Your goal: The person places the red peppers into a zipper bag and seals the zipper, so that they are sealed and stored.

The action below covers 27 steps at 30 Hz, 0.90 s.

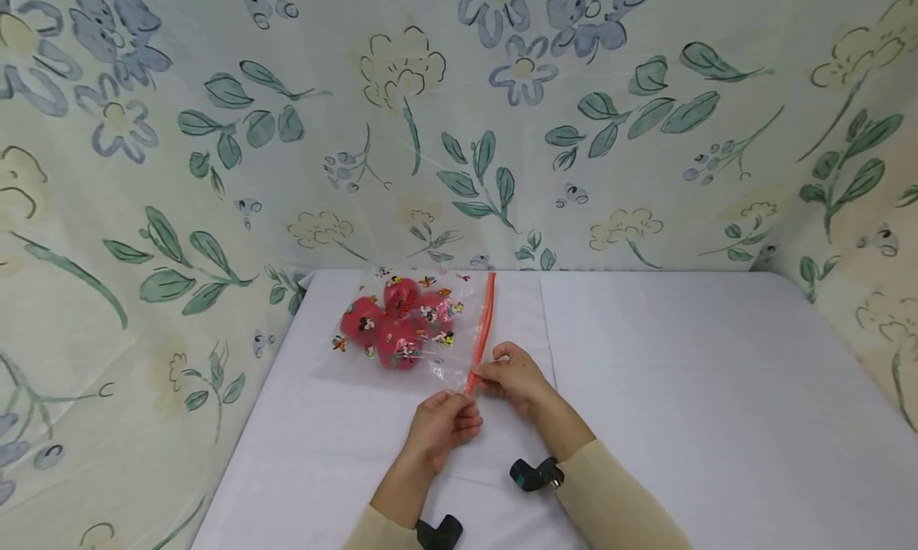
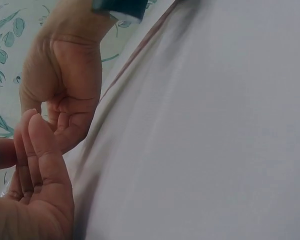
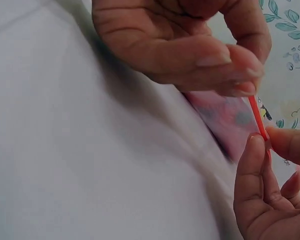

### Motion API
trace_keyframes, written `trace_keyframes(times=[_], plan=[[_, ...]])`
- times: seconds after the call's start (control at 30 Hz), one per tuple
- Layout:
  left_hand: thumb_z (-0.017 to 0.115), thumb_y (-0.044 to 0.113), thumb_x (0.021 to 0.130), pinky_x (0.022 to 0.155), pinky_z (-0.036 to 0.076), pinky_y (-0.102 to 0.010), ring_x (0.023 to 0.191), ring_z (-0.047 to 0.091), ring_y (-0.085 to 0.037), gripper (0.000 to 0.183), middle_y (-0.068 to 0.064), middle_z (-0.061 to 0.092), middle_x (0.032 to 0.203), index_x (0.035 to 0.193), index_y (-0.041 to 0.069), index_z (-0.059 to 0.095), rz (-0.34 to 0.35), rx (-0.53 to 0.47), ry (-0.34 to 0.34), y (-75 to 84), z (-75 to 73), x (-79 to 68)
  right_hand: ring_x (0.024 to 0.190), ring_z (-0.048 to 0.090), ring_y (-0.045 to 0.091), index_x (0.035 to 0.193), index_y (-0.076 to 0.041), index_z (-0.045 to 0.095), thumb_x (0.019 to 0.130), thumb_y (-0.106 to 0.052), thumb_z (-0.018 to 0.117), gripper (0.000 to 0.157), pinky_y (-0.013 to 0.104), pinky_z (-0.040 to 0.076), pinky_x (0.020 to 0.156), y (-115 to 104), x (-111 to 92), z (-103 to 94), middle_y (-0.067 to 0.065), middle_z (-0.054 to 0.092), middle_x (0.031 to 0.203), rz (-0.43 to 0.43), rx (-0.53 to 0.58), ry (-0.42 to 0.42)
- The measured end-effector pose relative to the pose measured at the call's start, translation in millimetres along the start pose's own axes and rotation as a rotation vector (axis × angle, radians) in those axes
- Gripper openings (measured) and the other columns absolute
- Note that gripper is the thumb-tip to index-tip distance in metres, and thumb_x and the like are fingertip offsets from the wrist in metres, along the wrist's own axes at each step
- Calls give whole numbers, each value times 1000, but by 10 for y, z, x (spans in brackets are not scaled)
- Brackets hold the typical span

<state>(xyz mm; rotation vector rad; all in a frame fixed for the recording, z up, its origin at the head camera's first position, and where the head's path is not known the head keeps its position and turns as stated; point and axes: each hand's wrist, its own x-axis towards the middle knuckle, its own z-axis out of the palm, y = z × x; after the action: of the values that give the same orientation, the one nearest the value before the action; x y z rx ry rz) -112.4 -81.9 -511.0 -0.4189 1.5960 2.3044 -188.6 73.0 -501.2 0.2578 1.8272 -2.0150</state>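
A clear zip bag (image 1: 459, 339) printed with small cartoon figures lies on the white table, with several red apple-like round things (image 1: 402, 343) inside. Along its right edge runs an orange-red zip strip (image 1: 485, 315). At the strip's near end my left hand (image 1: 441, 429) pinches the corner between thumb and fingers. Just above it, my right hand (image 1: 518, 377) pinches the same strip. The right wrist view shows both hands on the strip (image 3: 258, 117), a short stretch of it between them. In the left wrist view the left hand (image 2: 42, 185) sits close below the right hand (image 2: 65, 95); the bag is mostly hidden there.
A white cloth (image 1: 681, 390) covers the table, with a crease running right of the bag. Behind and at both sides hangs a floral curtain (image 1: 459, 135). Black wrist cameras (image 1: 536, 474) are strapped to both wrists.
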Motion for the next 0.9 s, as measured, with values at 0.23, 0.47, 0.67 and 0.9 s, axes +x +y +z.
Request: trace_keyframes(times=[0.23, 0.47, 0.67, 0.9], plan=[[61, 11, 94, 65, 59, -23, 65, 69, -7, 6, 3, 68, 72, 90, 7, 63, 1, -24, 14, -26, 3, -5, 61, 65, 9, 106, -6, 39, 91, 0, 72, 37, 22, 56, 60, -169, 300, -84, 1, 64, 75, 23, 24, 40], [61, 11, 93, 64, 59, -23, 64, 68, -7, 5, 3, 67, 71, 89, 8, 63, -4, -40, 30, -47, 33, -2, 63, 64, 8, 121, -2, 39, 91, -6, 75, 47, 21, 57, 62, -384, 661, -179, 4, 61, 84, 43, -17, 120], [62, 12, 94, 64, 60, -24, 64, 69, -7, 6, 2, 68, 71, 91, 7, 63, -19, -39, 45, -66, 39, 21, 75, 62, 13, 139, -2, 38, 92, -10, 74, 60, 22, 58, 71, -557, 935, -220, 10, 55, 106, 84, -17, 198], [62, 14, 95, 67, 61, -25, 66, 69, -8, 9, 2, 68, 73, 95, 6, 63, -31, -28, 51, -64, 46, -13, 88, 61, 16, 141, -8, 43, 94, -14, 73, 56, 22, 58, 75, -694, 1158, -229, 11, 58, 119, 138, -36, 274]])
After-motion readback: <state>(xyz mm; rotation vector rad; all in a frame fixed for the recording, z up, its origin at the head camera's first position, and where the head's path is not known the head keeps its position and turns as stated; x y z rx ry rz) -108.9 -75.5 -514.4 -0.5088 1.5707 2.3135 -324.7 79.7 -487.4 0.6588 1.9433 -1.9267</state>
